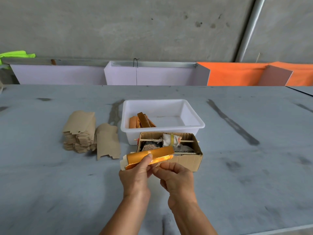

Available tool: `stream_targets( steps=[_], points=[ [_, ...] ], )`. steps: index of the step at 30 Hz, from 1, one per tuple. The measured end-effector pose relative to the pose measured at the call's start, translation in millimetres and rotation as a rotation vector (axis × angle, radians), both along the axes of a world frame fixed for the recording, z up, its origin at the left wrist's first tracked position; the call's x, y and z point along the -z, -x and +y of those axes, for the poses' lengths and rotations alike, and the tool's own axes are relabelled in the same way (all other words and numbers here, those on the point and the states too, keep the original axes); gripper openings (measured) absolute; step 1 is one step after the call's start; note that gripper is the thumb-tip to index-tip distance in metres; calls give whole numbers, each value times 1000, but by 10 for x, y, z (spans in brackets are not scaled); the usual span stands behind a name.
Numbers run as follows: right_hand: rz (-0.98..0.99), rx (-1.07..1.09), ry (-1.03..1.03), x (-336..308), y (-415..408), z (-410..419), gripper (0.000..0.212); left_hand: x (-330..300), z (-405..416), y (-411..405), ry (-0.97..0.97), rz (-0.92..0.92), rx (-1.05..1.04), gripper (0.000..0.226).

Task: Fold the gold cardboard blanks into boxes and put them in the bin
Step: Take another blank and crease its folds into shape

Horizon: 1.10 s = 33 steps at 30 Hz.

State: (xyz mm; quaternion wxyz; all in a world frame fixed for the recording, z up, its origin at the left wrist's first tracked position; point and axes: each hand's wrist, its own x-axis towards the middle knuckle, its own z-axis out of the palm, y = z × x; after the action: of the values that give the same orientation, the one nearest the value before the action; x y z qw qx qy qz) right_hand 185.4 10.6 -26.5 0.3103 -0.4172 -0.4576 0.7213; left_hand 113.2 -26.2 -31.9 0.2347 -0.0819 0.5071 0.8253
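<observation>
A gold cardboard blank (157, 153), partly folded into a long narrow shape, is held above the table in front of me. My left hand (135, 177) grips its left part, thumb on top of the gold face. My right hand (177, 178) pinches its lower edge from below on the right. A stack of flat blanks (81, 131) lies brown side up to the left, with loose ones (107, 143) beside it. The white bin (193, 126) stands behind, holding a few folded gold boxes (141, 122) in its left end.
An open brown carton (189, 160) with a cloth-wrapped roller on sticks sits just behind my hands, in front of the bin. The grey table (50, 184) stretches wide on both sides. White and orange panels (233, 73) line its far edge against a concrete wall.
</observation>
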Motion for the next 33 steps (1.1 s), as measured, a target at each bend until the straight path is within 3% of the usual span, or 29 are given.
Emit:
stream_targets(
  steps=[8, 25, 33],
  points=[
    [45, 133, -82, 103, 1, -25, 20, -42, 20, 26, 16, -148, 79, 18],
    [116, 147, -316, 226, -9, 84, 21, 13, 57, 9, 92, -293, 213, 43],
    [180, 105, -133, 233, -52, 77, 16, 13, 107, -101, 90, -203, 131, 42]
  ],
)
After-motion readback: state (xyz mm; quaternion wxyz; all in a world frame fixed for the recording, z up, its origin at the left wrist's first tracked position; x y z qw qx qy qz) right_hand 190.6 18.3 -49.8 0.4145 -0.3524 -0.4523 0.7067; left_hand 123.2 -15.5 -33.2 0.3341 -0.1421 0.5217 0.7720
